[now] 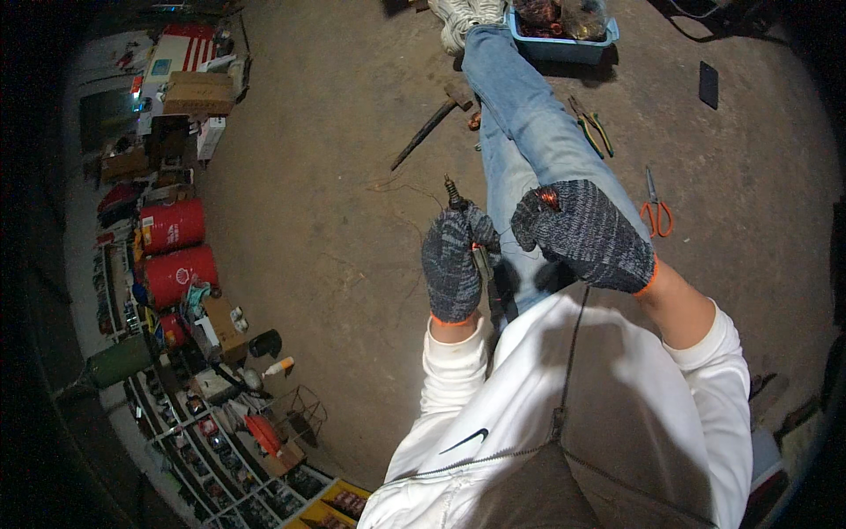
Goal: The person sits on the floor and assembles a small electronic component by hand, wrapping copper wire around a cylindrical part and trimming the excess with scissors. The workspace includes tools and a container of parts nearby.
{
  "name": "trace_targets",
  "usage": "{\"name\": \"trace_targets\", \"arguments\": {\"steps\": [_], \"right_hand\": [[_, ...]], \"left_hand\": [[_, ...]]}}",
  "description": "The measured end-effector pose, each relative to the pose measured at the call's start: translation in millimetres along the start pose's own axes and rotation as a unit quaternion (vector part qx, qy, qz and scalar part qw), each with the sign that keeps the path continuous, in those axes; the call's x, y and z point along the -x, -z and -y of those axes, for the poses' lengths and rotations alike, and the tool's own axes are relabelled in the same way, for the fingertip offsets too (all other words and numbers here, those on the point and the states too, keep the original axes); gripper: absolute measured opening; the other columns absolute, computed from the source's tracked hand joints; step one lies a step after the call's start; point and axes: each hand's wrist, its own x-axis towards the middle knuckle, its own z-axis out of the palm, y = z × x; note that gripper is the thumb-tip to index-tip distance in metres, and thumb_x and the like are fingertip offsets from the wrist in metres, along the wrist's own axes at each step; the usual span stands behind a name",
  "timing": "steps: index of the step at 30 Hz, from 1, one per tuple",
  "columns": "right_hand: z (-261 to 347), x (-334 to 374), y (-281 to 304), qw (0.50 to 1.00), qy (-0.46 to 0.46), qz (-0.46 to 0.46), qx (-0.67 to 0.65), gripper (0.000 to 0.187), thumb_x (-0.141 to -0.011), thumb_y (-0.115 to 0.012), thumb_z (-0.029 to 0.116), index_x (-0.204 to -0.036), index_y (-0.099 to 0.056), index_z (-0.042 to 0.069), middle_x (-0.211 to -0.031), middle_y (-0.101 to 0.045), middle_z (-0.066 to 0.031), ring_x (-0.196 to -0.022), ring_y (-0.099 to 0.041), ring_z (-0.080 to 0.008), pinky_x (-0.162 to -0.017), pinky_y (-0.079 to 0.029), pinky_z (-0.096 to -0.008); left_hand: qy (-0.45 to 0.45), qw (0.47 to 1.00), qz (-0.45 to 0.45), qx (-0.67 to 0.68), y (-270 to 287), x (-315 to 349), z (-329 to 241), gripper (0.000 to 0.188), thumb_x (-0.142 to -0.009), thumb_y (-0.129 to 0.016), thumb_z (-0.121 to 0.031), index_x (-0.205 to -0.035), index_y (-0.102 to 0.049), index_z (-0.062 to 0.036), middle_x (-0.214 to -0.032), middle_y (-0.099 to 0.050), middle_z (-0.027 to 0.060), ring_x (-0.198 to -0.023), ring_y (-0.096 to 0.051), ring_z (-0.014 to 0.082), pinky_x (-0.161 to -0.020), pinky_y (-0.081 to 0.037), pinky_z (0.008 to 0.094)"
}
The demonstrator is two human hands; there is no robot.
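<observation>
Both my hands wear dark grey knit gloves with orange cuffs and are held above my outstretched legs. My left hand (454, 260) is closed round a slim tool-like piece; its ribbed, coil-like dark end (452, 191) sticks out at the top. The rest of that piece is mostly covered by the glove. My right hand (586, 231) is closed, with a small bundle of copper wire (549, 198) showing at its knuckles. Thin loose wire strands trail on the floor left of my left hand.
A hammer (432, 128) lies left of my shins. On the right are pliers (590, 128), orange-handled scissors (656, 207) and a black phone (708, 85). Beyond my feet stands a blue bin (564, 48) with copper scrap. Red drums (179, 276), boxes and shelving line the left wall.
</observation>
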Motion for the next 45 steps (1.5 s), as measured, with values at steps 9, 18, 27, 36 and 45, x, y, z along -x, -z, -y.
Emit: {"name": "trace_targets", "arguments": {"steps": [9, 18, 27, 36, 45], "right_hand": [[25, 11, 0, 0.995, 0.025, 0.026, 0.098, 0.020, -0.082, -0.051, 0.012, -0.099, -0.059, 0.004, -0.085, -0.060, -0.0129, -0.068, -0.058, -0.0273, -0.056, -0.045, -0.0380], [17, 30, 6, 0.997, 0.027, 0.064, 0.043, 0.020, -0.075, -0.054, 0.014, -0.092, -0.059, 0.004, -0.068, -0.054, -0.0120, -0.055, -0.055, -0.0278, -0.047, -0.043, -0.0394], [1, 39, 16, 0.997, -0.035, 0.035, 0.052, 0.015, -0.075, -0.056, 0.010, -0.089, -0.061, 0.006, -0.070, -0.056, -0.0128, -0.058, -0.056, -0.0280, -0.048, -0.042, -0.0390], [12, 35, 20, 0.998, -0.036, 0.029, -0.037, 0.014, -0.076, -0.055, 0.010, -0.087, -0.062, 0.004, -0.080, -0.062, -0.0140, -0.068, -0.061, -0.0284, -0.059, -0.048, -0.0375], [16, 36, 30, 0.994, -0.053, 0.034, -0.088, 0.013, -0.077, -0.055, 0.011, -0.086, -0.061, 0.005, -0.079, -0.062, -0.0136, -0.067, -0.061, -0.0286, -0.058, -0.048, -0.0386]], "left_hand": [[-0.057, 0.972, -0.038, -0.223, -5, -8, 4, 0.018, -0.090, -0.047, -0.013, -0.083, -0.058, 0.0005, -0.075, -0.059, 0.0055, -0.069, -0.055, 0.0152, -0.066, -0.044, 0.0269], [0.100, 0.918, -0.103, 0.369, 53, -41, 4, 0.021, -0.089, -0.050, -0.018, -0.070, -0.047, -0.0094, -0.064, -0.047, 0.0033, -0.055, -0.044, 0.0160, -0.049, -0.038, 0.0282], [0.048, 0.923, -0.144, 0.354, 33, -32, -12, 0.024, -0.091, -0.046, -0.018, -0.069, -0.043, -0.0098, -0.062, -0.041, 0.0021, -0.054, -0.038, 0.0158, -0.048, -0.032, 0.0281], [0.058, 0.918, -0.054, 0.388, 36, -31, -12, 0.028, -0.093, -0.042, -0.022, -0.067, -0.045, -0.0096, -0.062, -0.043, 0.0036, -0.054, -0.041, 0.0167, -0.045, -0.034, 0.0294], [0.105, 0.906, 0.094, 0.399, 23, -26, -26, 0.026, -0.092, -0.041, -0.020, -0.068, -0.046, -0.0094, -0.063, -0.045, 0.0038, -0.054, -0.044, 0.0159, -0.042, -0.038, 0.0277]]}}
